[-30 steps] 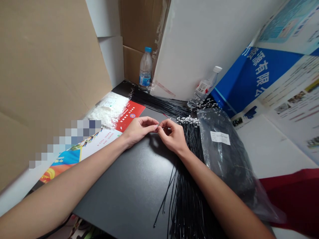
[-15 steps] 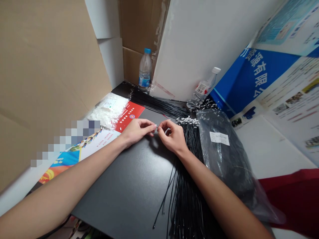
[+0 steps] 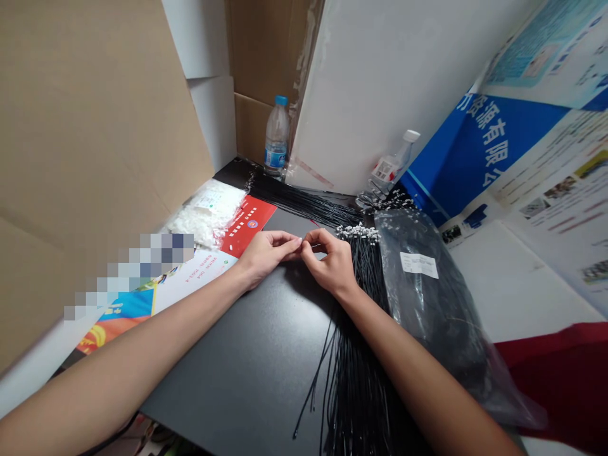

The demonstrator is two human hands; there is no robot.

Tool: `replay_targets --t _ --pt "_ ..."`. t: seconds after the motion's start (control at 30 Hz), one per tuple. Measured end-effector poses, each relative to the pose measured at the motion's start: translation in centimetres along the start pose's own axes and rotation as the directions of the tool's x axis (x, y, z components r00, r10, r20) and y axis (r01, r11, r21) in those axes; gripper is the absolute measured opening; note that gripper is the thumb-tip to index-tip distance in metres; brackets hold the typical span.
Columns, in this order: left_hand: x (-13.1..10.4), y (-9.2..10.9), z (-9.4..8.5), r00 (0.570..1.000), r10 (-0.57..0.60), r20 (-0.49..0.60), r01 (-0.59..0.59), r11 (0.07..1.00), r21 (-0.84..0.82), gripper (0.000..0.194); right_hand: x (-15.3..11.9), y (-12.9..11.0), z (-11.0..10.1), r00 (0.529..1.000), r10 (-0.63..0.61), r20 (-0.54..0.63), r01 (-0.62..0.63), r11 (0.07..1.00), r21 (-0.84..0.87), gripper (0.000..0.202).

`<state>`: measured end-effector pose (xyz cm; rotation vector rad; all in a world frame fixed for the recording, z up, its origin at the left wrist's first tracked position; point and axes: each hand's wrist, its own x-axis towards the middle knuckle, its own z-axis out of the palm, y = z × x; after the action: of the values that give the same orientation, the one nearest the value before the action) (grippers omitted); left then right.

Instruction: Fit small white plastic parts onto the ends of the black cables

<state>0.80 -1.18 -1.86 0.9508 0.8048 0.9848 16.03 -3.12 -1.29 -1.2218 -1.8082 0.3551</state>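
Observation:
Above the dark table my left hand [image 3: 267, 254] and my right hand [image 3: 331, 259] meet, thumbs and fingertips pinched and touching each other. What they pinch is too small and covered to make out. Beside and under my right forearm lies a thick bundle of black wires [image 3: 354, 373], with small white connectors [image 3: 357, 233] at its far end. Beyond my left hand, a clear bag of small white parts [image 3: 209, 212] rests on a red printed sheet [image 3: 247, 221].
A blue-capped bottle [image 3: 276, 136] and a white-capped bottle [image 3: 392, 161] stand at the back. More black wires [image 3: 304, 197] lie before them. A plastic bag of dark material [image 3: 437, 316] sits at right. A cardboard panel [image 3: 95, 158] rises at left.
My left fingertips have moved slightly right and now touch those of my right hand. The small white piece seen at my left fingertips is now hidden.

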Motion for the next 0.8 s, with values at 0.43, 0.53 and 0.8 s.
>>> replay_targets --t 0.43,0.53,0.8 --pt "-0.34 0.52 0.17 0.998 0.069 -0.007 -0.068 0.993 0.093 0.022 -0.08 -0.08 -0.21 1.000 0.014 0.002 -0.013 0.997 -0.070 0.007" --pt "-0.21 0.64 0.03 0.997 0.072 0.010 -0.073 0.988 0.136 0.023 -0.07 0.17 -0.26 1.000 0.005 0.005 -0.004 0.994 -0.106 0.006" --pt "0.08 0.66 -0.71 0.992 0.120 0.050 -0.130 0.894 0.429 0.015 -0.13 0.47 -0.19 0.999 -0.029 0.035 0.035 0.986 -0.165 0.005"
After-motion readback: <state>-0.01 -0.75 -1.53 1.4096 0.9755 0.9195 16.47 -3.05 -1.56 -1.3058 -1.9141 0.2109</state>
